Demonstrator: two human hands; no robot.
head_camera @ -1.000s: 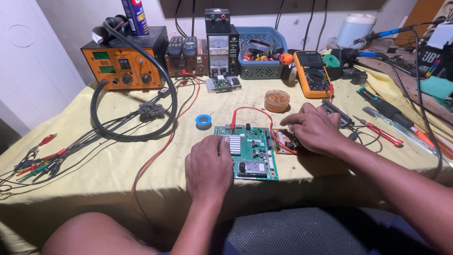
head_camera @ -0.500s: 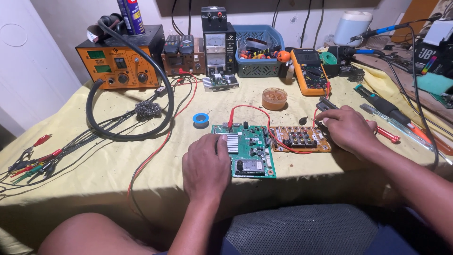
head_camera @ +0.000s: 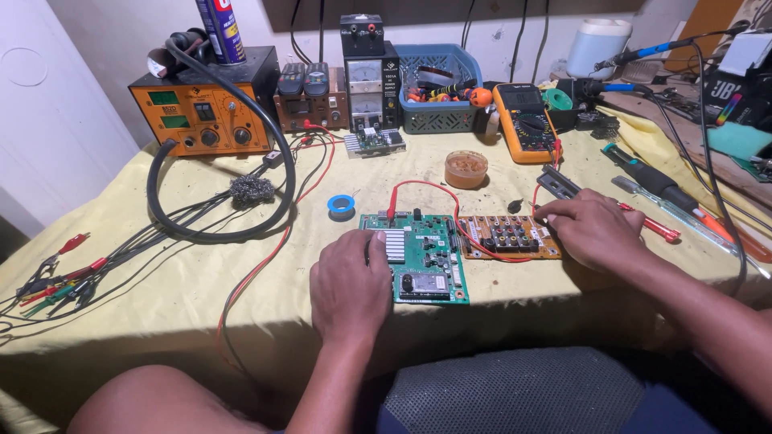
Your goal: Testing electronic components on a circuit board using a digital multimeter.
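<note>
Green circuit board (head_camera: 422, 257) lies flat on the yellow tablecloth (head_camera: 161, 265) near the table's front edge. Left hand (head_camera: 350, 285) rests palm-down on its left edge, fingers loosely curled, gripping nothing. Brown connector board (head_camera: 507, 235) sits just beside the green one on its right, the two touching or nearly so. Right hand (head_camera: 591, 229) lies at the brown board's right end, fingertips on its edge, fingers bent; can't tell if it's pinching anything. Red wire (head_camera: 426, 189) loops over both boards. Blue solder spool (head_camera: 341, 204) and flux tin (head_camera: 466, 169) lie behind them; red-handled screwdriver (head_camera: 655, 231) just right of the right hand
</note>
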